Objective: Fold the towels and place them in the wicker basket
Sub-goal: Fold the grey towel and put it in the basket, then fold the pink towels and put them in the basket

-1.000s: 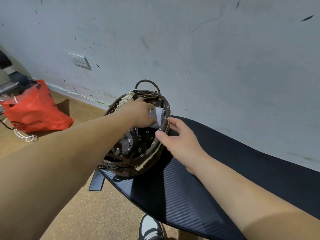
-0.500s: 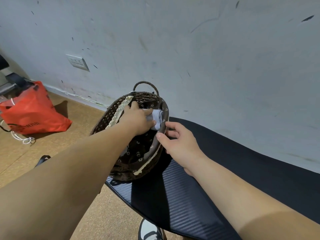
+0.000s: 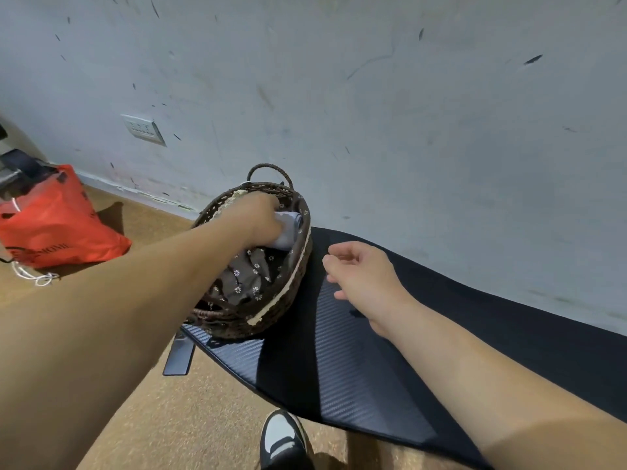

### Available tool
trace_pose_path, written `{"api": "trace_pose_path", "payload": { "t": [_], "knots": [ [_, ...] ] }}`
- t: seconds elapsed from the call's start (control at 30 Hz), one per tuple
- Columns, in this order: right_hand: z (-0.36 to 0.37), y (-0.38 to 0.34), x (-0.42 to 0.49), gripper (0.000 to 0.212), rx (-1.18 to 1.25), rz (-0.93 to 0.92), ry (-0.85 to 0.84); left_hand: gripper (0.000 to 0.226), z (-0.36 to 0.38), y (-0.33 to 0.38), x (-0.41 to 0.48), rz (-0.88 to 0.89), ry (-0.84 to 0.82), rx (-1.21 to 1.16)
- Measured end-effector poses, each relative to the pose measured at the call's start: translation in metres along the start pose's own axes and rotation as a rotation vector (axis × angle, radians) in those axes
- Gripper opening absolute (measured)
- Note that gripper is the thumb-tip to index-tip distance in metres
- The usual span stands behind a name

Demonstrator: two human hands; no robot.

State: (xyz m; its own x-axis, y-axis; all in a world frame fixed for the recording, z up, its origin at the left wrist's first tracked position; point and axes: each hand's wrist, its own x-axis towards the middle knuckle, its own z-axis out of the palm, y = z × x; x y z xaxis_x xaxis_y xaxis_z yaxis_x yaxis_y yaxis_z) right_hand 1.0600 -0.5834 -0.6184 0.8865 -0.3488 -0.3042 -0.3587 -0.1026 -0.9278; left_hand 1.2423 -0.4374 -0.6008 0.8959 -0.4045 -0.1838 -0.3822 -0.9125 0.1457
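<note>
A dark brown wicker basket (image 3: 288, 301) with a flower-print lining stands at the left end of the black table (image 3: 356, 361). My left hand (image 3: 256, 217) reaches down inside it and grips a folded pale towel (image 3: 288, 228) against the basket's far right wall. My right hand (image 3: 363, 276) hovers over the table just right of the basket, apart from its rim, with the fingers loosely curled and nothing in them. Most of the towel is hidden under my left hand.
A grey wall runs close behind the table, with a socket (image 3: 144, 128) low on the left. A red plastic bag (image 3: 57, 225) lies on the brown floor at the left. My shoe (image 3: 281, 439) shows below the table's front edge.
My right hand has let go of the basket's rim and drawn back to the right. My left hand has pushed the towel deeper into the basket.
</note>
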Motion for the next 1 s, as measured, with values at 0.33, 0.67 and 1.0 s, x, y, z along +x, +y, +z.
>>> {"api": "trace_pose_path", "payload": {
  "t": [0.33,0.67,1.0],
  "knots": [
    [-0.133,0.053,-0.090,0.023,-0.192,0.109,0.130,0.035,0.059,0.175,-0.140,0.335,0.041,-0.515],
    [-0.261,0.131,-0.131,0.022,-0.317,0.088,0.347,0.035,0.136,0.314,-0.170,0.390,-0.145,-0.616],
    [-0.391,0.174,-0.164,0.045,-0.930,0.425,0.662,0.038,0.148,0.407,-0.191,0.468,-0.268,-0.669]
  ]
}}
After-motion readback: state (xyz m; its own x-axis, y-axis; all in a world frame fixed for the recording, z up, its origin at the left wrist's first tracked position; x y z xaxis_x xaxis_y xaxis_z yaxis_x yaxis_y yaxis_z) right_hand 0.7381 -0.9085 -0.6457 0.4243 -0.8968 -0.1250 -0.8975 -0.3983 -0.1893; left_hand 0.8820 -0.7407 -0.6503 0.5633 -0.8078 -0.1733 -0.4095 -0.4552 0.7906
